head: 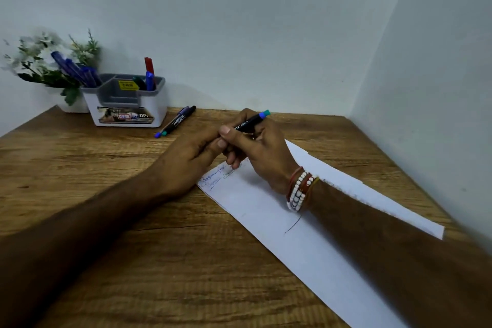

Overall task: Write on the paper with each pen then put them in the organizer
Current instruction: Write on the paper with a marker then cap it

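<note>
While the right hand point(262, 152) grips a pen point(251, 120) in curled fingers, its blue end sticking up past the knuckles, the left hand point(186, 157) curls against the pen's lower end; whether it pinches it I cannot tell. The pen is black with white print. Scribbled paper point(266, 210) lies under both hands. Beyond the left hand are the organizer point(127, 104) and two loose pens point(175, 122).
</note>
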